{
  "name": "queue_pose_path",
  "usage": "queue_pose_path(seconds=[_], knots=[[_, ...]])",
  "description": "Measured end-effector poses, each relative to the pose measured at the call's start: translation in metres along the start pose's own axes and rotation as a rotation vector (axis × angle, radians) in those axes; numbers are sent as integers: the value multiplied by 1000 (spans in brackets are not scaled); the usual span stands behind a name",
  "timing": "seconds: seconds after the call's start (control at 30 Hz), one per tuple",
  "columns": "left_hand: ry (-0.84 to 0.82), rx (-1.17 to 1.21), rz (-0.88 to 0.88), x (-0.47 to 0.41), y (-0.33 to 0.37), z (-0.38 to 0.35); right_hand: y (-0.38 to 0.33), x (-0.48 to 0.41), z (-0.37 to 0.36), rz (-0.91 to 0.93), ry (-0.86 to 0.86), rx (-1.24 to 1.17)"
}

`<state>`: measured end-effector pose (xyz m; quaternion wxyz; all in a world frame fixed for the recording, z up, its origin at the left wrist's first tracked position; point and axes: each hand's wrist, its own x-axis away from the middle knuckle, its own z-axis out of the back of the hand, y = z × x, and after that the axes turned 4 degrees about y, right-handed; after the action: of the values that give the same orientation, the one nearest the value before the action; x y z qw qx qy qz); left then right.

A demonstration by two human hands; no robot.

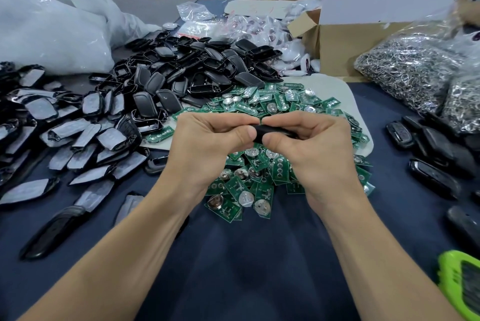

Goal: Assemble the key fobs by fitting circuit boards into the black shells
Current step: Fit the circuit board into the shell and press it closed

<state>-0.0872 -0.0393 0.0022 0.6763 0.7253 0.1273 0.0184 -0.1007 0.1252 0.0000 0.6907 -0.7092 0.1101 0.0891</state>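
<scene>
1. Head view: I have both hands just above the pile of circuit boards point(259, 172). The left hand point(207, 139) and the right hand point(311, 144) are curled, thumbs and fingers pinching one black shell point(270, 130) between them.
2. I judge the two-ended grip is for squeezing it together squarely. I cannot tell whether a board sits inside.
3. Working over the pile puts the next board within reach. Loose shells point(197, 68) lie beyond the pile, film-covered halves point(78, 133) to its left, and closed fobs point(436, 149) to its right.
4. Everything rests on a dark blue cloth point(246, 255). Far beyond the pile stand a cardboard box point(345, 42) and a bag of metal rings point(407, 71), in a cluttered storeroom.
</scene>
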Motion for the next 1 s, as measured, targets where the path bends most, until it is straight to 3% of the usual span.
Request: queue_pose_path(seconds=[0.23, 0.67, 1.0], knots=[[22, -22, -79, 0, 1, 1, -1, 0, 0, -42, -28, 10], [10, -185, -231, 3, 3, -2, -1, 3, -3, 39, 17, 166], [-27, -106, -183, 0, 5, 1, -6, 2, 0, 38, 5, 65]])
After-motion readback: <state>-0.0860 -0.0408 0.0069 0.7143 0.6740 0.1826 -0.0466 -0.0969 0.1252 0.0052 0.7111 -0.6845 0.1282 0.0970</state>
